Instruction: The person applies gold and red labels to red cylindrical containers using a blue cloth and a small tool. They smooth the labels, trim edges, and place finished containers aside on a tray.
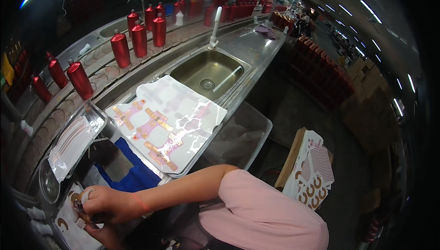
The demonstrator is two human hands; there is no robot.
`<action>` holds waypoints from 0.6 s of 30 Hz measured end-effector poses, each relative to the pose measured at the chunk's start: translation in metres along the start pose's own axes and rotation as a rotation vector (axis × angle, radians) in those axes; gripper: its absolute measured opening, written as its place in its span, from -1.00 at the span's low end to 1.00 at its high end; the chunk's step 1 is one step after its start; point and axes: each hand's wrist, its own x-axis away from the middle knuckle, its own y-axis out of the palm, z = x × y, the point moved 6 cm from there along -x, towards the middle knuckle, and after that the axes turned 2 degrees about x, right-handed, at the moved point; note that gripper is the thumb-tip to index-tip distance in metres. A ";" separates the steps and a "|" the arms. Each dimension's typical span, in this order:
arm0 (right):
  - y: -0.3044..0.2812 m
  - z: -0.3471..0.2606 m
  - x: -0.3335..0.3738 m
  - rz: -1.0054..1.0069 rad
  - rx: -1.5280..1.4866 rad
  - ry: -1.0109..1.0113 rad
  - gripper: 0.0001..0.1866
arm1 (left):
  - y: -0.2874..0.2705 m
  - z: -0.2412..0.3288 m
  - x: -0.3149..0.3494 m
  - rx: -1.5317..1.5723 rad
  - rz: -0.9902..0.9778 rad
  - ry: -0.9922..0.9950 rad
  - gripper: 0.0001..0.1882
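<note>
At the lower left, my right hand point(109, 203) is closed, with white wrapping on a finger. Something small, dark and brownish shows at its fingertips, too hidden to name. Just below it, my left hand point(106, 235) is partly in view, its fingers mostly covered by the right. Both hands are over a white sheet printed with brown-gold crescents point(63, 224). Beyond them are a blue cloth point(123, 182) and a clear tray with a striped white sheet point(71, 149). A large glossy sheet with pink and gold decals point(167, 117) lies on the counter.
Red bottles point(120, 50) stand along a curved conveyor point(103, 73) at the back left. A steel sink point(185, 69) with a white tap point(214, 32) lies beyond the glossy sheet. A clear bin point(256, 126) and more decal sheets point(318, 170) are on the right.
</note>
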 end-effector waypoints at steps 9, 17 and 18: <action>-0.004 -0.006 -0.001 -0.024 -0.003 0.010 -0.77 | 0.030 0.027 0.004 -0.173 0.042 0.015 -0.17; -0.002 -0.004 -0.001 -0.006 0.002 0.033 -0.76 | 0.011 0.006 0.004 -0.008 0.041 0.032 -0.41; -0.002 -0.005 -0.001 -0.010 -0.004 0.022 -0.77 | 0.008 0.003 0.005 -0.026 0.109 0.109 -0.41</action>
